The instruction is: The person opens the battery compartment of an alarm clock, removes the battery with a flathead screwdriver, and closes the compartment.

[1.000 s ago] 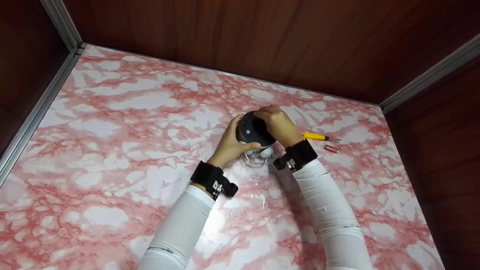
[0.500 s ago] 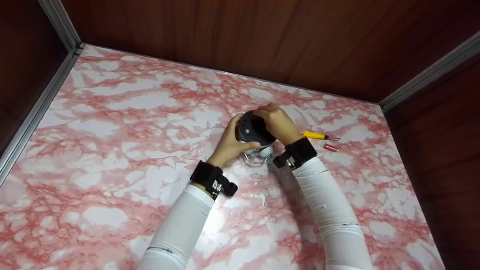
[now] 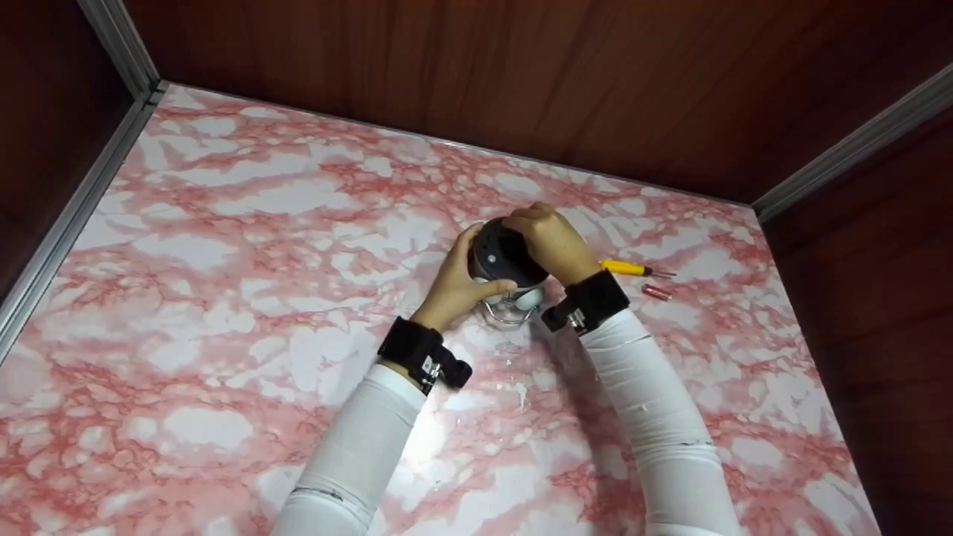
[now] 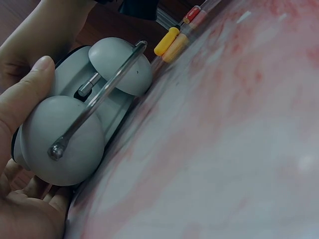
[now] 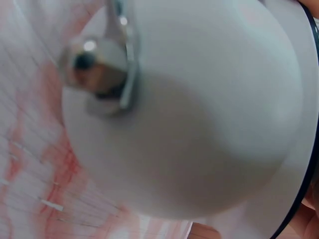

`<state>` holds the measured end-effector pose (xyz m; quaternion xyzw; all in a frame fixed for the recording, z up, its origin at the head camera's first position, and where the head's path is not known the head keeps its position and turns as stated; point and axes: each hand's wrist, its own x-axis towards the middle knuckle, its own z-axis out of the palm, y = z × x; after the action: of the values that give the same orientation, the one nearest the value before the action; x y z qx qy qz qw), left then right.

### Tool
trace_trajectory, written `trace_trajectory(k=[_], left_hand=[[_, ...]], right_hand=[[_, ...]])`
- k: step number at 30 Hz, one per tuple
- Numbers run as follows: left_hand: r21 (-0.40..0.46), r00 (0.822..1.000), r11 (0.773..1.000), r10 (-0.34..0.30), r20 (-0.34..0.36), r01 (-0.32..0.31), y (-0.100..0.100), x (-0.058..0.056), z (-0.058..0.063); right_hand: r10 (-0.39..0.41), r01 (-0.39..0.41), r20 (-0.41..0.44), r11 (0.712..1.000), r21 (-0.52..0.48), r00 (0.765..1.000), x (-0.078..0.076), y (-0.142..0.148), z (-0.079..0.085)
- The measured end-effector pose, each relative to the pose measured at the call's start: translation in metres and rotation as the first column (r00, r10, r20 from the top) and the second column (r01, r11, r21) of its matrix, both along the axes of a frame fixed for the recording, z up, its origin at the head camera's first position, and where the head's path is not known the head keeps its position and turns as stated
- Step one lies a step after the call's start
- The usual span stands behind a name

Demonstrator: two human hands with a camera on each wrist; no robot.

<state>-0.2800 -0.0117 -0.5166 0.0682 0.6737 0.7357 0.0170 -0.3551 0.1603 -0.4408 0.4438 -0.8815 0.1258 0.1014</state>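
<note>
A twin-bell alarm clock (image 3: 493,272) is tipped over with its black back turned up. My left hand (image 3: 450,290) grips the clock's side, the thumb lying across the near edge. Over the far right part of the back, my right hand (image 3: 555,242) curls its fingers against the clock; its fingertips are hidden in the head view. The left wrist view shows the two pale bells (image 4: 65,139), joined by a chrome handle (image 4: 112,82), with the hammer (image 4: 88,84) between them. One bell (image 5: 194,124) fills most of the right wrist view.
A yellow-handled screwdriver (image 3: 624,268) lies right of the right wrist, and a small red battery (image 3: 657,292) lies just beyond it. Dark wood-look panels (image 3: 447,82) wall the pink marbled table (image 3: 246,298) at the back and sides.
Both hands keep their places on the alarm clock. The right hand shifts only very slightly, and the screwdriver and battery stay where they were.
</note>
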Motion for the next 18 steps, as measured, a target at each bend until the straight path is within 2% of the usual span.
trace_trajectory(k=[9, 18], left_hand=[[-0.021, 1.0, 1.0, -0.003, -0.006, 0.003, -0.0024, -0.0001, -0.0007], [-0.057, 1.0, 0.998, -0.009, -0.004, 0.009, -0.0014, -0.0001, -0.0001]], right_hand=[[-0.041, 0.043, -0.045, 0.998, 0.044, 0.998, 0.0033, -0.0061, 0.0009], [-0.052, 0.053, -0.026, 0.998, 0.03, 0.998, 0.0043, -0.0043, 0.0013]])
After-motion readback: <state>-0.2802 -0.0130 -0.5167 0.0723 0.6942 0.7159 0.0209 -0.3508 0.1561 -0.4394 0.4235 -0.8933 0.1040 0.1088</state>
